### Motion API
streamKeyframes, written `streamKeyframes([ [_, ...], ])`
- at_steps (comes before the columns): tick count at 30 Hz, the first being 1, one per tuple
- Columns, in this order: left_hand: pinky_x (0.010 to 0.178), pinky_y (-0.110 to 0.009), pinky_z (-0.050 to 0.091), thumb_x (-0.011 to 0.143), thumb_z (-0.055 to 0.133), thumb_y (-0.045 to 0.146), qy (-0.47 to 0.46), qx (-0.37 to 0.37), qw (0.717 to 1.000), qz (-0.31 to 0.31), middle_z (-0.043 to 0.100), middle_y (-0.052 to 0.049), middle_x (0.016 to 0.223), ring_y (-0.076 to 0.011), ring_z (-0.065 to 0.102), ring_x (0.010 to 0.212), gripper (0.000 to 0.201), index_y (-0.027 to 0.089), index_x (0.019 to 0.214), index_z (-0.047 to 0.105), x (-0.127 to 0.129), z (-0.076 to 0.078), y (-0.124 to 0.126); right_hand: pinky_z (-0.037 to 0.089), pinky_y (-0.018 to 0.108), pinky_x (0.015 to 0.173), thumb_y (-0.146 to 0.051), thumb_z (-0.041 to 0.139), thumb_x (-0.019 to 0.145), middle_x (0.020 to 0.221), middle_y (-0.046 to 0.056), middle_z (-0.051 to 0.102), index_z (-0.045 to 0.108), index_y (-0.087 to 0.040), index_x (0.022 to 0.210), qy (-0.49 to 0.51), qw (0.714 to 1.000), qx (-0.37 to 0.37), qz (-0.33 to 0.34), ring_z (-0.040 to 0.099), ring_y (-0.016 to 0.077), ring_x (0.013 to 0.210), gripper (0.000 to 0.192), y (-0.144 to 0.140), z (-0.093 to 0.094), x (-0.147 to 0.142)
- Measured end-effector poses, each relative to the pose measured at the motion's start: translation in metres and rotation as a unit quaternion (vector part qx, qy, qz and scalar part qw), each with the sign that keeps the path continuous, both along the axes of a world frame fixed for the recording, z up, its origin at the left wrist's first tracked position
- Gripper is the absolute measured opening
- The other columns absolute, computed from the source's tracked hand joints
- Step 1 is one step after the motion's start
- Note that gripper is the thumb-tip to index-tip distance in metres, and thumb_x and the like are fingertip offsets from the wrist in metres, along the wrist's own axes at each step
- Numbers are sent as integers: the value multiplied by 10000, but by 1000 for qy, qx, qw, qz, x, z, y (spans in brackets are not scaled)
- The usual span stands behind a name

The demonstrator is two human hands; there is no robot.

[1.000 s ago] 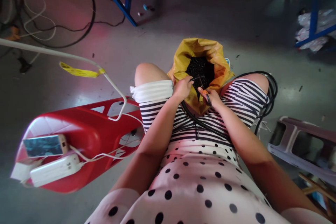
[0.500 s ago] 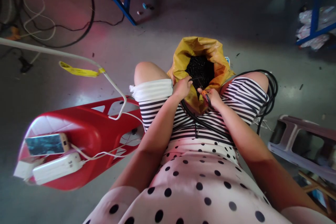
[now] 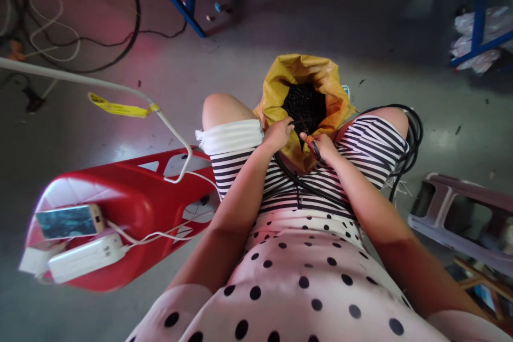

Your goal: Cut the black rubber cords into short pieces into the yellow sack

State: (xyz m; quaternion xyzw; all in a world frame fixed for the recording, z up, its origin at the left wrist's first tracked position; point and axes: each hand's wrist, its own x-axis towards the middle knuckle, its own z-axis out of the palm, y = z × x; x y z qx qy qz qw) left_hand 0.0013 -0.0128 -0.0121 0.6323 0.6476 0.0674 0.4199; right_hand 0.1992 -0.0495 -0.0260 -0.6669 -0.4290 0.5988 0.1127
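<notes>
A yellow bag (image 3: 280,83) stands open between my knees, filled with small black pieces (image 3: 303,106). My left hand (image 3: 278,134) rests at the bag's near rim, fingers pinching a thin black wire end. My right hand (image 3: 323,148) is closed on an orange-handled tool and a black cable (image 3: 412,141). That cable runs across my striped lap and loops over my right knee.
A red plastic stool (image 3: 132,208) at my left carries a phone (image 3: 68,222) and a white power bank (image 3: 82,257) with white leads. A grey stool (image 3: 460,214) lies at the right. Cables (image 3: 132,21) sprawl on the floor far left; blue rack legs (image 3: 479,16) stand behind.
Both hands stay at the bag's mouth with only small finger movements. The view has shifted slightly.
</notes>
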Motion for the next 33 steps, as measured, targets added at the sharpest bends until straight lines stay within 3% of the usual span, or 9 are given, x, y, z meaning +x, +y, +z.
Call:
streamKeyframes([
  [5,1050,-390,555,1111,547,271,28,-10,1000,2,825,-158,1294,-327,755,1230,360,203,1394,759,3,1,0,401,306,435,-890,777,857,466,16,536,511,-249,659,-22,1000,0,16,554,186,414,722,0,1,0],
  [12,1082,-398,548,1104,548,260,-10,16,999,43,817,-144,1283,-314,730,1242,350,197,1386,746,-1,-15,1,383,282,497,-871,797,837,503,1,532,471,-255,661,-55,998,34,-10,536,158,475,719,0,3,0],
  [15,1076,-392,548,1094,562,254,-48,41,995,74,814,-124,1205,-293,727,1183,323,197,1350,751,-3,-21,2,381,284,526,-889,769,843,543,-7,546,483,-250,694,-30,998,37,-28,538,152,511,716,2,9,0],
  [20,1039,-390,548,1089,584,295,-66,70,988,120,786,-102,1075,-274,717,1067,250,201,1244,756,-3,-27,4,342,297,563,-886,773,833,597,-17,554,505,-245,750,-29,999,9,19,535,160,577,700,2,22,-3],
  [26,1032,-375,557,1069,612,284,-114,86,985,94,795,-99,1099,-256,720,1063,191,189,1156,753,-1,-30,4,321,309,612,-881,756,840,636,-11,561,474,-249,750,-42,997,28,56,520,169,646,698,1,24,-4],
  [33,1080,-378,550,1060,595,198,-108,81,988,76,812,-134,1183,-267,733,1139,208,152,1176,761,0,-21,5,330,319,620,-921,723,835,641,-2,579,488,-249,755,-49,997,28,60,531,177,647,717,2,24,-3],
])
